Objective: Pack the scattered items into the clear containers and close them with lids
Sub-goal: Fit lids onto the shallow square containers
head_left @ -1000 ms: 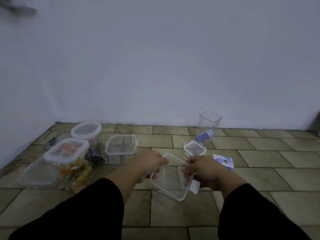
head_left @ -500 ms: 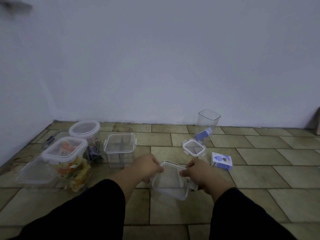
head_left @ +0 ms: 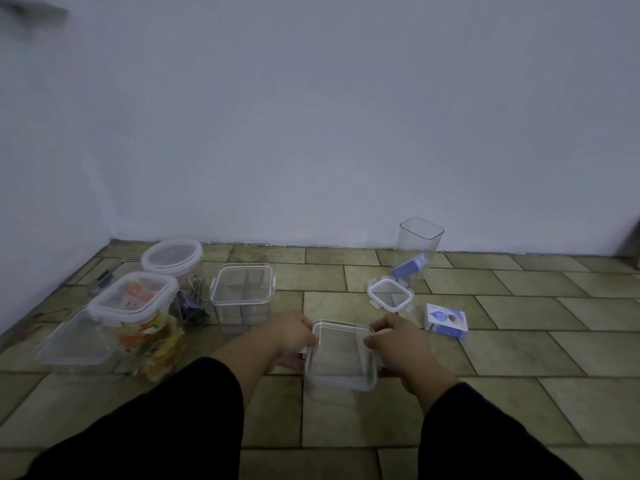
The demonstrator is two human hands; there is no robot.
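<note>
Over the last second the clear square lid has gone from tilted, held up off the floor between both hands, to lying nearly level and low, and it now appears to sit on top of a clear container whose walls can barely be made out beneath it. The left hand is curled closed on the lid's left edge and the right hand is curled closed on its right edge, fingers bent over the rim. Whether the side clips are latched cannot be told; judging by the grip, the person is at the pressing or clipping stage for this box. What it holds, if anything, is not visible through the plastic.

The rest of the work has not moved in that time. To the left stand 3 lidded containers: a rectangular one filled with colourful packets, a round-lidded jar behind it, and a square clear box that looks nearly empty. A flat clear lid or tray lies at the far left. On the right, a tall open container near the wall has a blue packet inside, its small square lid lies on the tiled floor just in front of it, and a small blue-and-white carton sits loose near the right hand. So that carton and the tall container seem to be what remains.
</note>
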